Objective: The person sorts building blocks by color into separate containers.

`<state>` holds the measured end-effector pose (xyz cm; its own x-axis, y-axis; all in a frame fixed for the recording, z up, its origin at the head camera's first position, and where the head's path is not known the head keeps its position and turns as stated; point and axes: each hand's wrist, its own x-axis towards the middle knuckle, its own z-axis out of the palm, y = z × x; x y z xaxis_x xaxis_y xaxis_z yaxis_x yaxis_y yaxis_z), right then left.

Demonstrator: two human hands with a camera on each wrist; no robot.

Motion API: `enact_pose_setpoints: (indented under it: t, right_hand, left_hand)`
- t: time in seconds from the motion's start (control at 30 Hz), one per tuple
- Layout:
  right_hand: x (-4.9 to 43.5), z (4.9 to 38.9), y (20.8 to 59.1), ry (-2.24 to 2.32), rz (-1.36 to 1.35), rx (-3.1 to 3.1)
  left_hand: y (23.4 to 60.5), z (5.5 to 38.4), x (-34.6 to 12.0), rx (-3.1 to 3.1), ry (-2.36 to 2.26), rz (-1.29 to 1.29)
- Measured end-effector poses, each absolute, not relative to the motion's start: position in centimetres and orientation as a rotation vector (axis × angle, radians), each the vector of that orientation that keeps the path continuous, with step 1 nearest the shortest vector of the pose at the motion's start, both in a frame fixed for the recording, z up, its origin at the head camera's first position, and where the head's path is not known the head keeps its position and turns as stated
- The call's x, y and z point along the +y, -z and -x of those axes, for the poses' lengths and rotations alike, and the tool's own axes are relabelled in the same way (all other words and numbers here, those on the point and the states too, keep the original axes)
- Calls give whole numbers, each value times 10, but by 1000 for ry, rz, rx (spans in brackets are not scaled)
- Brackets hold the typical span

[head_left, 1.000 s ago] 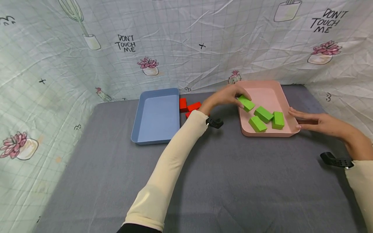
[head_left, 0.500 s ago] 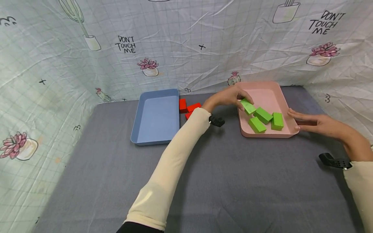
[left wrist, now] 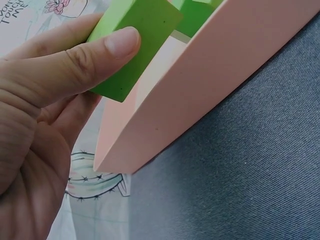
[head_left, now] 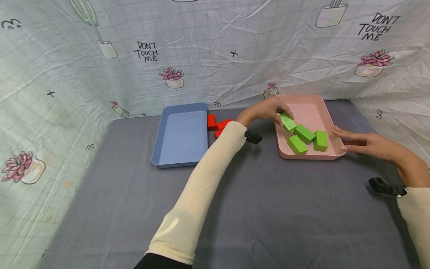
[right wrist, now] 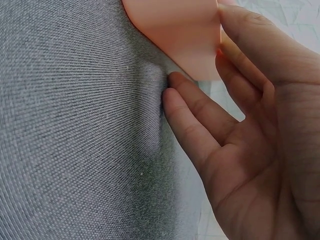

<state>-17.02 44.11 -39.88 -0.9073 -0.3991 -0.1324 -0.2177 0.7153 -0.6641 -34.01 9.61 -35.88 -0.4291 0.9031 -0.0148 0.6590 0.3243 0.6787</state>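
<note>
Head view: a left hand (head_left: pixel 264 111) pinches a green rectangular block (head_left: pixel 287 122) over the left side of a pink tray (head_left: pixel 307 108), the block's long axis slanting from far left to near right. The right hand (head_left: pixel 373 144), fingers extended, touches the tray's right wall. The right wrist view alone shows two fingertips (right wrist: pixel 174 100) low beside the gray cloth (right wrist: pixel 75 130).

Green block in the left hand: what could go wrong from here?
The left hand pinches the green block, which might slip. Three other green blocks lie close by in the pink tray, so it could bump them. The right hand touches the tray's side; a push might shift it.
</note>
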Motion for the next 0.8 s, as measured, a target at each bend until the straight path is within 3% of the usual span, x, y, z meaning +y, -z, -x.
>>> enact_pose_setpoints:
  t: [0.5,0.8]
  right_hand:
    - [441,172,399,1008,520,2658]
    - [441,171,399,991,514,2661]
  left_hand:
    - [359,350,99,2149,-885,-1292]
    - [364,352,102,2222,-809,-1365]
